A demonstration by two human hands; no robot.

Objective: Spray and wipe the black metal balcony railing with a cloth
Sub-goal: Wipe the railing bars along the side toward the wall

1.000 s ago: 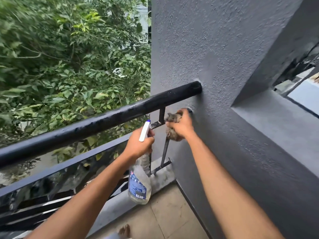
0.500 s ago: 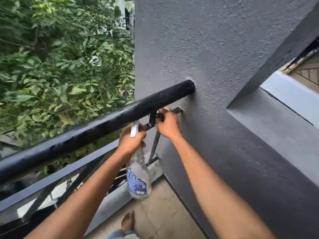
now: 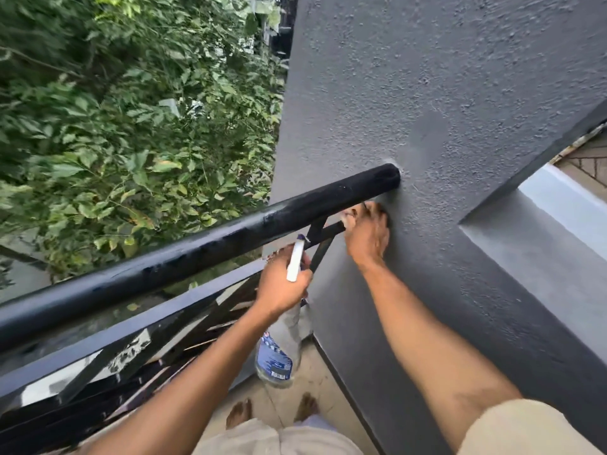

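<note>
Head view. The black balcony railing's round top rail (image 3: 197,254) runs from 8 o'clock at the frame edge to 2 o'clock of centre, where it enters the grey textured wall (image 3: 427,93). Below it, a thin cross bar (image 3: 325,231) meets the same wall.

The right hand (image 3: 366,236), at 3 o'clock of centre, has its fingers curled around the wall end of that bar. It bunches the cloth (image 3: 347,219), of which only a pale edge shows at the fingertips. The left hand (image 3: 282,284), at 6 o'clock of centre and well apart from the right, grips the neck of a clear spray bottle (image 3: 279,353). The bottle's white trigger head (image 3: 294,261) points up towards the rail, and its body hangs down.

Foliage (image 3: 131,126) fills the 10 o'clock quarter. 2 bare feet (image 3: 239,413) stand on the tiled floor (image 3: 315,382) at 6 o'clock.

The step in hand appears to be wiping the joint between bar and wall. To do it well:
- Wrap the cloth fully round the bar so the hidden underside is reached.
- Twist the cloth at the joint, where grime likely collects.
- Draw it outward along the bar towards 9 o'clock.
- Avoid rubbing the rough wall, which could snag the cloth.
- Hold the bottle clear of the stroke.
</note>
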